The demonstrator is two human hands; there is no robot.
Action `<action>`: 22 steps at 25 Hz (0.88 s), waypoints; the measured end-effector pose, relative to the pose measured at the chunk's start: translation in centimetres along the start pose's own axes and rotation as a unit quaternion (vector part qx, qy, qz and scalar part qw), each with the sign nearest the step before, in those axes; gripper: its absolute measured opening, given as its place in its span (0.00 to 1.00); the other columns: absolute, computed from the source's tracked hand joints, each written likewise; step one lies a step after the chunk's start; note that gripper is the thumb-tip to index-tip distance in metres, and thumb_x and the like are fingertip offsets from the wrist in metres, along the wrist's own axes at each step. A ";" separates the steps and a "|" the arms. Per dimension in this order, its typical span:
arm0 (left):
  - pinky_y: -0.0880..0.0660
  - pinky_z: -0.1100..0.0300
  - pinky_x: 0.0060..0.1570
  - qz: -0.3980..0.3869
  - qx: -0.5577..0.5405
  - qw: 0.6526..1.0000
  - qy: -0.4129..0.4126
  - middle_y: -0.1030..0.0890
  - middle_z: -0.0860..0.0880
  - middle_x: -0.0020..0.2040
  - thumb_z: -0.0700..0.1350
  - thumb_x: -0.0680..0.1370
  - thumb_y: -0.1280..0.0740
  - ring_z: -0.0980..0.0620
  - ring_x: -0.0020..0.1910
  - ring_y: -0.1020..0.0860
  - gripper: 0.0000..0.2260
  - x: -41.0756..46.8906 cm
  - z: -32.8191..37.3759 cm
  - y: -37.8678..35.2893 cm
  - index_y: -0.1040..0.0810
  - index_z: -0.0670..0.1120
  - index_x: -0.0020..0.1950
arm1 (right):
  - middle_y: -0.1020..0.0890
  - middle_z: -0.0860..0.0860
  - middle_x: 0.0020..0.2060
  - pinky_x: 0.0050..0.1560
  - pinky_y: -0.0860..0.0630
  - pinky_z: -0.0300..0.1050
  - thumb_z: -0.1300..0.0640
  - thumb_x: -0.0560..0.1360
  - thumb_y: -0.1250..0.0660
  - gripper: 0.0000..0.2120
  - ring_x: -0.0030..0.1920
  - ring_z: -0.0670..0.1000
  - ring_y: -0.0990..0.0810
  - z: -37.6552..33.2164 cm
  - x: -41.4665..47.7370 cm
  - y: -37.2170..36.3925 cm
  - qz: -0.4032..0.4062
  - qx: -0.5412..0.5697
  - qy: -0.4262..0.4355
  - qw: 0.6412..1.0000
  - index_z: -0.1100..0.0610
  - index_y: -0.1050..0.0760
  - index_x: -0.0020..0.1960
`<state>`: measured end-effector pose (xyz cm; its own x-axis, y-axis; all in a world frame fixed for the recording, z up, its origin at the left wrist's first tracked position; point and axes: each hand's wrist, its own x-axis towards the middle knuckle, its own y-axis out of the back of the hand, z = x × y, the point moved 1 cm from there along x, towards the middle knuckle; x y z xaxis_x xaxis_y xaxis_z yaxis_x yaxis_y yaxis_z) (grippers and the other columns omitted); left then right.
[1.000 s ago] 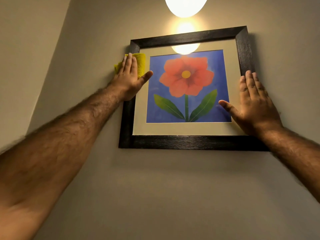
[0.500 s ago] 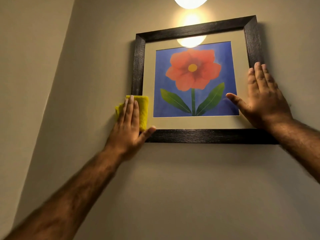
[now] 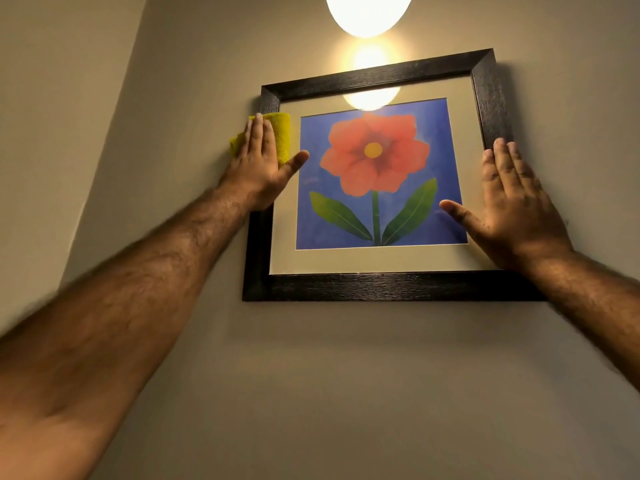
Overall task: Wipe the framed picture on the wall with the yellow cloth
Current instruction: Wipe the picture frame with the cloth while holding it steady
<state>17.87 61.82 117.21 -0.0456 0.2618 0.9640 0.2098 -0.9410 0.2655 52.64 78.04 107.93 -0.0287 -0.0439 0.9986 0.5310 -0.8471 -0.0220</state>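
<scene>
A framed picture point(image 3: 381, 287) hangs on the beige wall: dark wooden frame, cream mat, a red flower on blue. My left hand point(image 3: 260, 164) lies flat on the upper part of the frame's left side and presses the folded yellow cloth point(image 3: 282, 133) against it. The cloth shows above and beside the fingers. My right hand point(image 3: 512, 202) rests flat with fingers spread on the frame's right side, thumb over the glass, holding nothing.
A bright oval lamp point(image 3: 369, 12) glows just above the frame and is mirrored in the glass. A second wall meets this one in a corner point(image 3: 114, 133) to the left. Bare wall lies below the frame.
My left hand slid the cloth down the frame's left side to its lower corner, then back up to the upper part. The right hand has stayed on the right side.
</scene>
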 end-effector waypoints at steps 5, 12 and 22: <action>0.59 0.48 0.82 0.014 -0.022 1.000 -0.011 0.62 0.44 0.84 0.78 0.71 0.62 0.49 0.83 0.63 0.52 -2.5 -0.2 -1.0 0.63 0.42 0.82 | 0.50 0.59 0.84 0.83 0.51 0.53 0.25 0.75 0.52 0.52 0.85 0.57 0.52 0.1 0.0 -0.1 0.004 0.007 0.002 1.000 0.64 0.51 0.83; 0.63 0.52 0.81 0.004 -0.008 0.999 -0.048 0.65 0.45 0.83 0.76 0.73 0.63 0.49 0.82 0.65 0.49 -15.2 -0.9 -4.3 0.63 0.42 0.82 | 0.50 0.60 0.84 0.83 0.51 0.53 0.25 0.76 0.53 0.51 0.85 0.58 0.51 0.3 0.2 -0.3 0.006 0.012 0.002 1.000 0.64 0.50 0.83; 0.61 0.48 0.82 0.003 -0.014 0.999 -0.031 0.64 0.43 0.83 0.78 0.72 0.63 0.48 0.83 0.64 0.52 -10.8 -0.8 -3.1 0.62 0.40 0.82 | 0.50 0.59 0.84 0.83 0.51 0.53 0.26 0.76 0.53 0.51 0.85 0.57 0.51 0.1 0.1 -0.3 0.007 0.013 0.000 1.000 0.63 0.51 0.83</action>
<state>16.91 61.74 106.01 0.0171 0.2691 0.9630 0.1815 -0.9479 0.2617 52.61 78.35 108.03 -0.0215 -0.0566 0.9982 0.5531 -0.8323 -0.0353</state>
